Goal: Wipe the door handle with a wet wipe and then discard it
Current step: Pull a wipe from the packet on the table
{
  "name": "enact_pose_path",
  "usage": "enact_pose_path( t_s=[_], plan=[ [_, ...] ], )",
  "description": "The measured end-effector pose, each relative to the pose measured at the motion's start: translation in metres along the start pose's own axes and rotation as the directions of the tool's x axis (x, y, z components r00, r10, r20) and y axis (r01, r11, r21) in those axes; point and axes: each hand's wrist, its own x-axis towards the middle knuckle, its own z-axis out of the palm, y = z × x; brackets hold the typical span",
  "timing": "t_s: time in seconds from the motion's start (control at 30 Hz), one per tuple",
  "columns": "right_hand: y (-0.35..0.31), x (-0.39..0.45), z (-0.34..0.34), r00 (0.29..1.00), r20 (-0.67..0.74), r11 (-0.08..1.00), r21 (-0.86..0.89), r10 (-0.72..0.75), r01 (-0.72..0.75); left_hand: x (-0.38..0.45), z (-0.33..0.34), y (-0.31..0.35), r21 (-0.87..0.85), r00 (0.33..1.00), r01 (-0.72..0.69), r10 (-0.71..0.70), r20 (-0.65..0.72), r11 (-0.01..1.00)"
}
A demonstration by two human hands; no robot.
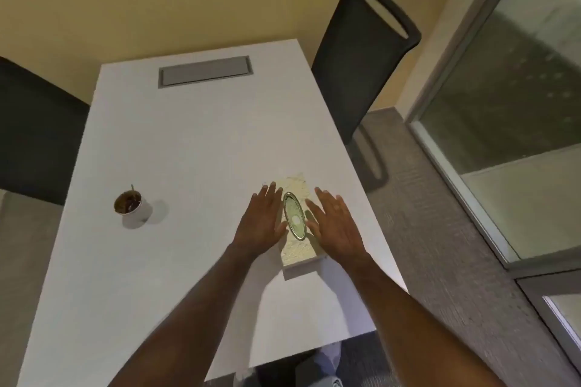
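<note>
On the white worktop [188, 141], the wipes pack [297, 220] lies between my left hand [262, 223] and right hand [334, 225], both flat and spread, grasping nothing. Soft, light, probably slick; I'd lift its oval lid [294, 216].

My left hand [263, 223] covers the left edge of the pale wipe pack [298, 248], and my right hand [334, 223] covers its right edge; whether either palm touches the pack cannot be told. Print on the pack's oval lid [295, 220] is too small and blurred to read. Both my forearms run off the bottom edge. The dark chair [34, 135] at left is cut by the frame's left edge; the far chair [355, 72] has its seat hidden behind the white table [188, 141]. Contents of the paper cup [133, 209] are too dim to identify. The window [515, 104] is cut off at right, its glass showing only blur
</note>
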Motion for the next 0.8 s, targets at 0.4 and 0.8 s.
enact_pose_path(
  t_s=[0.4, 0.8],
  plan=[
    [0.006, 0.031, 0.038, 0.985, 0.131, 0.993, 0.044, -0.114, 0.109, 0.002, 0.042, -0.01, 0.079, 0.992, 0.054, -0.063, 0.111, 0.995],
    [-0.022, 0.05, 0.036, 0.982, 0.186, 0.99, -0.124, -0.043, 0.067, 0.004, 0.046, -0.011, 0.068, 0.993, 0.051, -0.058, 0.105, 0.996]
  ],
)
